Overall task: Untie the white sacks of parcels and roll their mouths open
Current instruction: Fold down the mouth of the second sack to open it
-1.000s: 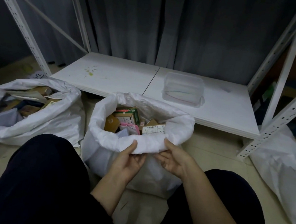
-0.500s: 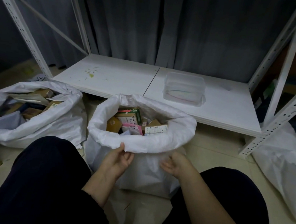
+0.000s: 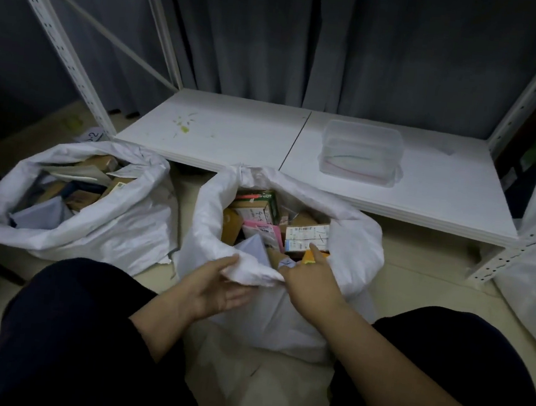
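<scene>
Two sacks open: I am looking down (head view, the only one) at the left sack (image 3: 119, 220) and the middle sack (image 3: 358, 245), both sitting on the floor in front of the shelf board (image 3: 234, 133), the middle one between my knees, their mouths rolled back so the parcels (image 3: 306, 236) are showing.
Left hand (image 3: 215, 283): I am pinching the near fold of the middle sack's rim, thumb on top and fingers underneath, likely so the roll is not springing back.
Right hand (image 3: 314, 280): I am reaching over the same rim just beside it, forefinger stretching toward the parcels. The other fingers are hiding behind the back of the hand, so I cannot tell whether it is grasping cloth or only pressing.
Step in hand: probably I am finishing this roll.
Third sack (image 3: 534, 297): it is lying at the right edge, cut off, so I cannot tell whether it is tied.
Hard to make out: dim light is blurring the parcel labels and whatever is lying in the clear tub (image 3: 361, 153).
</scene>
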